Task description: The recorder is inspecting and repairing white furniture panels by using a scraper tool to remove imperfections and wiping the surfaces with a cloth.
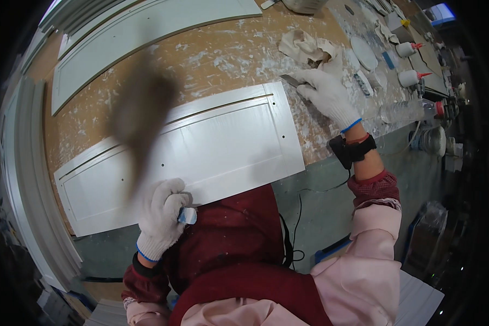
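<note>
A white framed panel (pixel 228 146), with a groove along its far edge and several small dark holes, lies on the workbench before me. My left hand (pixel 163 214), in a white knit glove, is closed at the panel's near edge. Its curled fingers hold a small blue-and-white folded piece (pixel 187 215); its exact kind is unclear. Beyond the panel's right end, my gloved right hand (pixel 327 93) is closed on a scraper (pixel 290 80). Only the scraper's thin grey blade shows, pointing left; its handle is hidden in my fingers. A crumpled beige cloth (pixel 299 46) lies just beyond that hand.
A dark blurred shape (pixel 144 103) hides part of the panel and bench. More white panels lie at the far left (pixel 146 32) and stand stacked along the left side (pixel 24 179). Red-tipped white bottles (pixel 410 77) and a clear plastic bottle (pixel 407 111) are at the right.
</note>
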`<move>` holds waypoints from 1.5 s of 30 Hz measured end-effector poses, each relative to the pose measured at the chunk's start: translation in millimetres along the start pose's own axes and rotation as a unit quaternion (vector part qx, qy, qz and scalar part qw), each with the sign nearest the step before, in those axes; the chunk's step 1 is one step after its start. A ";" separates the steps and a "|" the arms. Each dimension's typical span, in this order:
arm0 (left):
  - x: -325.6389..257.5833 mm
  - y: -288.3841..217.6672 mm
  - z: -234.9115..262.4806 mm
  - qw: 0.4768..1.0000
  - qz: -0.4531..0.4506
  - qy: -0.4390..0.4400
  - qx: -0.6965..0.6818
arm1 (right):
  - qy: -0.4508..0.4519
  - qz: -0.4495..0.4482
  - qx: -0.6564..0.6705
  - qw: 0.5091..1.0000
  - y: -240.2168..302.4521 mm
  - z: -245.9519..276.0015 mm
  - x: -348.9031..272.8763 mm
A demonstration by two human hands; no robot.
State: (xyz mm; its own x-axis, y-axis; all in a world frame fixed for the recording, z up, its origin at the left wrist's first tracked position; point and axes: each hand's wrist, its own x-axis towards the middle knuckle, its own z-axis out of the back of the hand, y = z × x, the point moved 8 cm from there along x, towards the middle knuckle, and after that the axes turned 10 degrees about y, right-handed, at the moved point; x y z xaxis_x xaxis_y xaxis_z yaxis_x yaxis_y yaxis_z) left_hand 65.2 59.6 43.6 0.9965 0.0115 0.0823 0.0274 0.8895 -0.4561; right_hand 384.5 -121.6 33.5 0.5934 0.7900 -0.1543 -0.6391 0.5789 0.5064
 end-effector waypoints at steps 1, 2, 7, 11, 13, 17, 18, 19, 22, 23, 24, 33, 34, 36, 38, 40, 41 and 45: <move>2.1 -0.6 0.2 1.000 -0.001 -0.006 -0.001 | 0.002 0.001 0.001 1.000 8.8 3.2 1.0; 4.6 -2.2 -0.2 1.000 -0.001 -0.012 -0.002 | -0.019 -0.001 0.013 1.000 20.4 11.0 -0.6; 20.1 -7.0 -6.0 1.000 -0.013 -0.021 -0.018 | -0.100 0.179 -0.132 0.970 54.3 10.4 1.0; 23.9 -7.2 -10.3 0.999 -0.021 -0.019 -0.021 | -0.073 0.215 -0.236 0.945 59.1 -5.6 7.5; 24.6 -8.4 -11.2 0.999 -0.018 -0.019 -0.021 | -0.075 0.235 -0.245 0.937 60.5 -8.2 3.6; 19.1 -6.8 -12.7 0.999 -0.005 -0.032 -0.020 | -0.021 0.221 -0.271 0.937 54.1 -25.8 -27.8; 19.1 -6.7 -12.5 0.999 -0.004 -0.032 -0.022 | -0.018 0.233 -0.262 0.936 57.6 -28.5 -42.1; 19.5 -7.0 -12.0 0.999 -0.004 -0.030 -0.026 | -0.001 0.224 -0.253 0.941 60.8 -30.4 -56.8; 19.9 -4.7 -13.2 0.999 -0.005 -0.030 -0.030 | 0.090 0.191 -0.236 0.949 76.6 -43.7 -99.2; 19.6 -5.2 -13.1 0.999 -0.009 -0.030 -0.030 | 0.094 0.193 -0.216 0.952 80.7 -46.9 -113.6; 20.0 -5.8 -12.8 0.999 -0.010 -0.032 -0.032 | 0.098 0.196 -0.196 0.956 81.4 -49.7 -123.6; 58.1 -29.0 -25.6 0.995 -0.061 -0.074 -0.038 | -0.141 -0.094 -0.189 0.967 53.6 -18.3 -113.1; 59.2 -30.4 -26.5 0.994 -0.066 -0.077 -0.042 | -0.180 -0.053 -0.211 0.959 53.7 -26.2 -114.4; 53.6 -26.6 -19.4 0.984 -0.074 -0.120 -0.113 | -0.205 -0.064 -0.268 0.939 65.0 -44.0 -113.5; 36.1 -13.5 -7.0 0.973 -0.067 -0.161 -0.149 | -0.202 -0.060 -0.280 0.937 93.7 -59.0 -109.5; 8.2 8.2 10.2 0.957 -0.012 -0.221 -0.188 | -0.179 -0.030 -0.324 0.928 130.0 -79.2 -100.3; -6.4 19.8 17.1 0.950 0.038 -0.241 -0.193 | -0.197 0.035 -0.305 0.931 148.2 -92.1 -99.7; -74.3 73.0 36.9 0.906 0.127 -0.350 -0.200 | -0.114 0.139 -0.258 0.949 243.6 -154.3 -80.8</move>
State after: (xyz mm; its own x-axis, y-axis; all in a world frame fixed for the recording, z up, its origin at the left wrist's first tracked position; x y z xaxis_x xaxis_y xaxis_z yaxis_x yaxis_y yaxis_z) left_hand -9.7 140.5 36.9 0.6849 0.6045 0.4069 -0.0312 0.5823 -0.8124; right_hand 105.3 -13.3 38.5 0.4188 0.8969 0.1420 -0.9066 0.4219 0.0095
